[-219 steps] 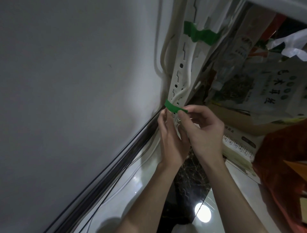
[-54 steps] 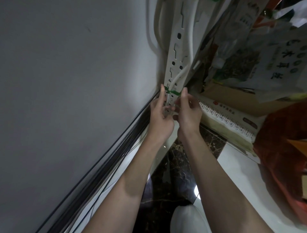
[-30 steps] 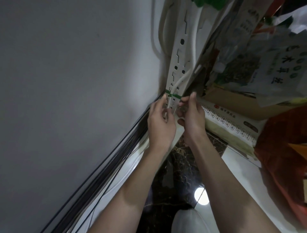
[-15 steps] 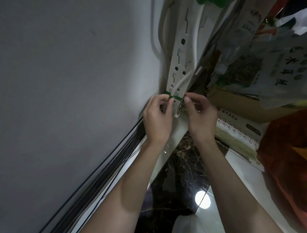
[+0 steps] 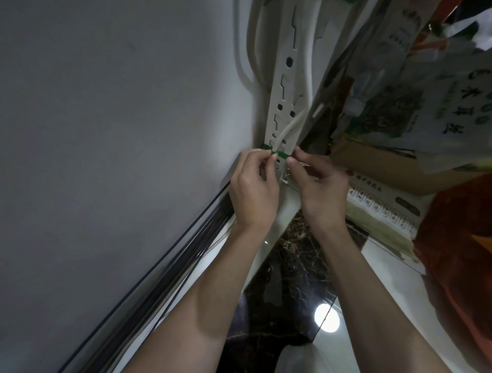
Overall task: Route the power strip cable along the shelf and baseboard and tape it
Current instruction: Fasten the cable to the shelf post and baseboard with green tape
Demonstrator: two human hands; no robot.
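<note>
Step in hand: fixing the cable to the foot of the slotted shelf upright with a strip of green tape, as I judge it.
Cable position: it runs down the face of the upright and passes under the tape, just above where upright and floor meet.
Left hand: fingers curl in and pinch the tape's left end against the upright's wall-side edge.
Right hand: thumb and forefinger pinch the tape's right end at the upright's other edge.
Doing it well: keep the strip taut across the cable, wrap each end round the edge of the upright, then rub along it so it grips the metal on both sides of the cable rather than bridging it.
Next stretch: the run along the dark baseboard is probably not yet taped.
Hidden: the cable below the tape sits behind the fingers, so its turn at the floor cannot be seen.
Cut off: the power strip is out of view; a scrap of green at the top edge may be another strip of tape.
Hard to tell: how well the tape ends stick.
</note>
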